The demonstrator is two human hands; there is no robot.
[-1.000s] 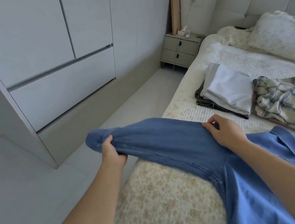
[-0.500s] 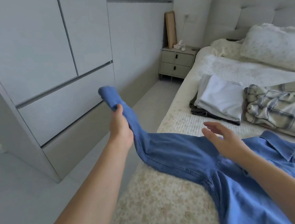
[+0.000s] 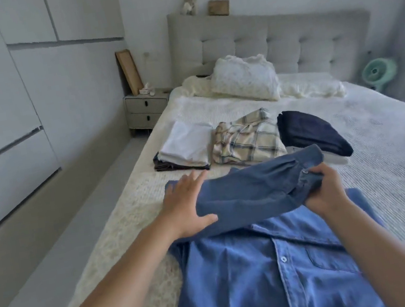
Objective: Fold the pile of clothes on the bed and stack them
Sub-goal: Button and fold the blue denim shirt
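Note:
A blue denim shirt (image 3: pixel 270 276) lies buttoned-side up on the bed (image 3: pixel 396 147) right in front of me. Its left sleeve (image 3: pixel 251 193) is folded across the chest. My right hand (image 3: pixel 325 189) grips the sleeve's cuff end. My left hand (image 3: pixel 183 204) lies flat, fingers spread, at the shoulder fold of the sleeve. Beyond the shirt sit a folded white stack (image 3: pixel 184 148) on a dark garment, a crumpled plaid shirt (image 3: pixel 247 140) and a dark navy garment (image 3: pixel 313 132).
Pillows (image 3: pixel 245 79) and a rumpled cream cover lie by the grey headboard (image 3: pixel 283 35). A nightstand (image 3: pixel 147 110) stands left of the bed, wardrobe doors (image 3: pixel 0 106) along the left wall, and a green fan (image 3: pixel 378 73) at the right.
The sleeve, held out to the left by my left hand, has been brought across the shirt's chest. My right hand now holds the cuff; my left hand has let go and lies flat.

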